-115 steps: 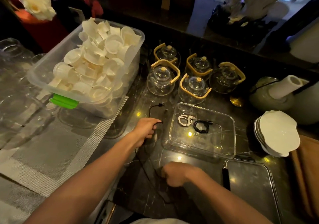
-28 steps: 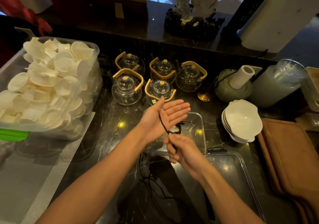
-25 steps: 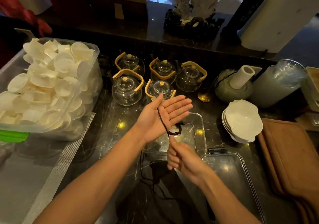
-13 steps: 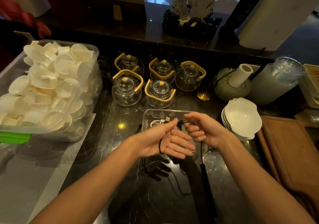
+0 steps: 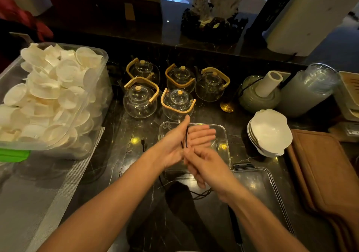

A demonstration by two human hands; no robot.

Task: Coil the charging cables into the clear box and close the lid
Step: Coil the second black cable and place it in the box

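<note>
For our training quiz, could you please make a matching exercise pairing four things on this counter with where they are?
1. black cable
2. clear box
3. lid
4. white bowls

A. flat on the counter, nearer than the box
B. looped around the left hand
C. stacked right of the box
D. under both hands, before the teapots

Pairs: 1-B, 2-D, 3-A, 4-C

five glass teapots [image 5: 139, 100] (bamboo handles), stacked white bowls [image 5: 270, 133].
</note>
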